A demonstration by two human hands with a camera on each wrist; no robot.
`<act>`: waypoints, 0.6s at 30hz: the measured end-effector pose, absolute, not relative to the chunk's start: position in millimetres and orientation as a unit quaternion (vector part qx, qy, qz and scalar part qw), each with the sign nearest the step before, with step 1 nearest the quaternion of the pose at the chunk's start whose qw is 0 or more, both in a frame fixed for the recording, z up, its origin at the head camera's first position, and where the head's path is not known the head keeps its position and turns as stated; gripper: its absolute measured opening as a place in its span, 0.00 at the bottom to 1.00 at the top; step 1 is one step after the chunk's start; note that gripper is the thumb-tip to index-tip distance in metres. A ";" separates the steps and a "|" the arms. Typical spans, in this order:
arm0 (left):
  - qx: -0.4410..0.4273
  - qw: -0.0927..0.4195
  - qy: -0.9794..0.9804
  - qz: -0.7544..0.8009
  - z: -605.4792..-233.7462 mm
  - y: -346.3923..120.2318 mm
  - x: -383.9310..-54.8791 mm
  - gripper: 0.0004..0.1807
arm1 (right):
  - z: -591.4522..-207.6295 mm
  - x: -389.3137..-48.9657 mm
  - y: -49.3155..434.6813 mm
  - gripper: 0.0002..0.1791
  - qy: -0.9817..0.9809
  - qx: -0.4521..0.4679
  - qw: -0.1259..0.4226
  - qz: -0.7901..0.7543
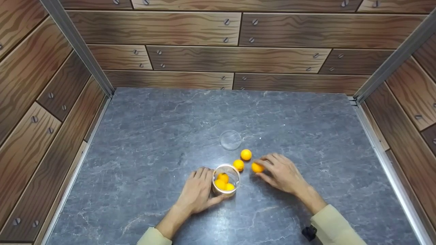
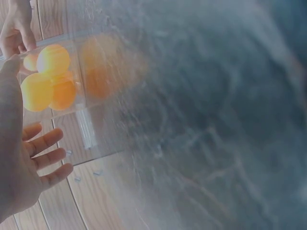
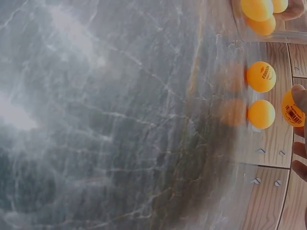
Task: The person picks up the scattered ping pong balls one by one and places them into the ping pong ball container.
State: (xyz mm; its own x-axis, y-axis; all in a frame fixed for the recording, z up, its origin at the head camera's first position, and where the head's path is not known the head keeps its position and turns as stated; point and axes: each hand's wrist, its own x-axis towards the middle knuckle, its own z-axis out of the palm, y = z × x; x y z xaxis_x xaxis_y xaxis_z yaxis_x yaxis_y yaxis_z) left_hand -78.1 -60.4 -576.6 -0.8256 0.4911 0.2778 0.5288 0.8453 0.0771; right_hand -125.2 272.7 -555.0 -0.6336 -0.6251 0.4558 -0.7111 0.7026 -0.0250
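Note:
My left hand (image 1: 197, 192) is at a clear round container (image 1: 237, 177), its fingers along the left side and its thumb across the near side. Inside lie several orange table tennis balls (image 1: 221, 184). My right hand (image 1: 281, 173) pinches another orange ball (image 1: 257, 167) between thumb and fingers, to the right of the container. In the right wrist view this held ball (image 3: 290, 111) shows a printed barcode. Two loose orange balls rest on the table between the container and my right hand, one nearer (image 1: 238, 165) and one farther (image 1: 246, 154).
A clear round lid (image 1: 230, 140) lies flat on the grey marbled table (image 1: 163, 129), beyond the balls. Wood-patterned walls (image 1: 190, 29) with metal edge strips stand at the back and both sides. A small black object (image 1: 309, 232) is by my right sleeve.

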 end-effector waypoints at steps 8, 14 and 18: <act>-0.266 0.113 -0.954 -0.082 -576.0 -60.1 -78.0 0.49 | -548.0 -124.7 270.0 0.26 -0.889 0.382 0.226 0.111; -0.267 0.107 -0.955 -0.076 -574.9 -60.1 -77.8 0.49 | -541.8 -124.3 267.5 0.25 -0.881 0.391 0.238 0.123; -0.267 0.109 -0.955 -0.072 -575.0 -60.1 -77.6 0.49 | -537.4 -123.6 265.0 0.25 -0.879 0.393 0.239 0.124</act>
State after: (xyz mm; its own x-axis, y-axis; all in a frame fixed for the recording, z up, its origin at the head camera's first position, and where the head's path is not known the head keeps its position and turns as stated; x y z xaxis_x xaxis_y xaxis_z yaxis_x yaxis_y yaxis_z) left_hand -77.6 -60.1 -575.0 -0.8333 0.4947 0.2468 0.5262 0.8466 0.0796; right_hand -123.6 265.0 -537.4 -0.5760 -0.6325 0.5178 -0.7509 0.6598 -0.0292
